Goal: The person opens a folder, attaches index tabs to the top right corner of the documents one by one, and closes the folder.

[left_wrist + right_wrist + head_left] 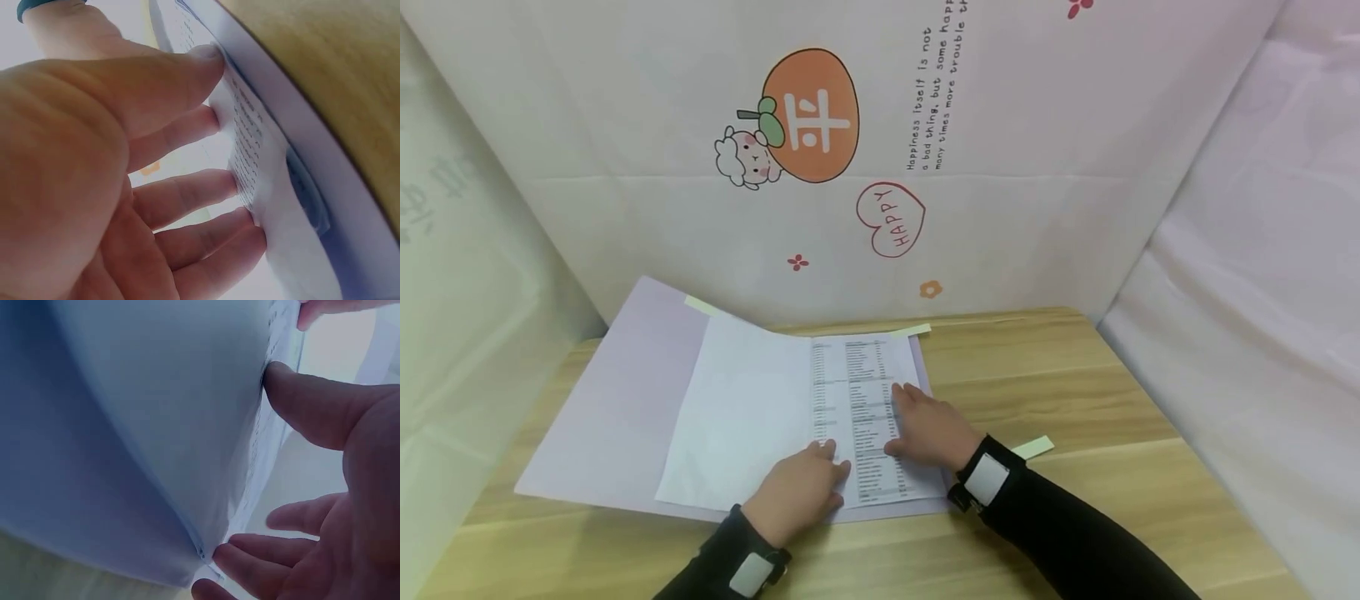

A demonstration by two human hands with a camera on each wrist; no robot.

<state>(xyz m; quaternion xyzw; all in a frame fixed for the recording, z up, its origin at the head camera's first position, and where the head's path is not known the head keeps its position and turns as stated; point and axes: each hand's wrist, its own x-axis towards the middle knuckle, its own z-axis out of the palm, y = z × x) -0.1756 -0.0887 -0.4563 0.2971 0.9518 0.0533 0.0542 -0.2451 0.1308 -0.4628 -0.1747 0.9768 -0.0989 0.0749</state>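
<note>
A lilac folder (617,400) lies spread on the table, its left cover raised a little at the far side. Inside it are white sheets; the left page (737,417) is blank and the right page (872,417) carries printed columns of text. With fingertips on the lower left part of the printed page, my left hand (797,492) presses it down. My right hand (932,429) rests its fingers and thumb on that page near the right edge. Both wrist views show the fingers spread and touching the paper, with nothing gripped.
Pale strips of tape show at the folder's top left (702,306) and top right of the page; another pale strip (1033,447) lies at the right by my sleeve. A printed white cloth (1000,208) hangs behind the wooden table (1022,358).
</note>
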